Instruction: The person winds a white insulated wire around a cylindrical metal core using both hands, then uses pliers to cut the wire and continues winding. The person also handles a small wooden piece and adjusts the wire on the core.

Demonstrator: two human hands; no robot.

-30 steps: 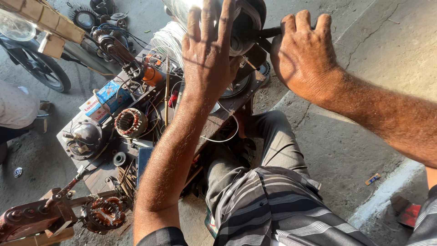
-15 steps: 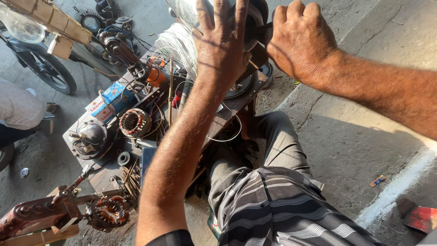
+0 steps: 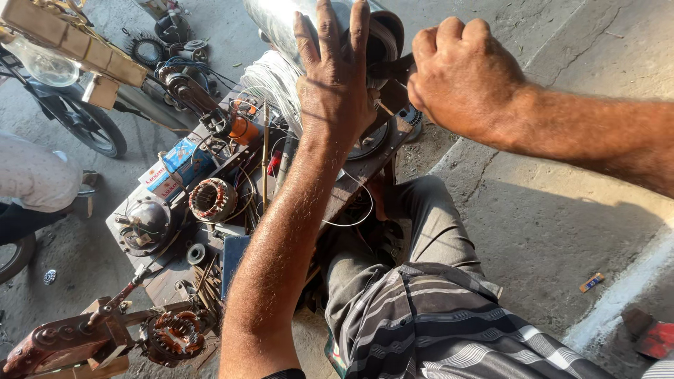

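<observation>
Nearest to us: striped shirt [image 3: 449,330] and grey trousers [image 3: 414,231] of the seated person, knee drawn up beside the low work board [image 3: 168,274].

On the board, near end: a copper-wound stator [image 3: 173,334] fixed to a rusty red winding jig [image 3: 60,344]. Further along we note a second stator [image 3: 212,198] with copper windings, a round metal motor end cover [image 3: 146,224] just beside it, and a small blue and white box [image 3: 181,156].

Left hand [image 3: 335,84]: fingers spread wide and flat, palm pressed against the shiny metal motor housing [image 3: 281,21] at the far end of the board. A hank of white wire [image 3: 275,84] lies just left of the wrist.

Right hand [image 3: 463,77]: closed into a fist around a dark handle [image 3: 390,69] at the housing's side; the handle is mostly hidden.

Farthest: a motorcycle wheel [image 3: 88,126] and a black gear [image 3: 146,49] on the concrete.
</observation>
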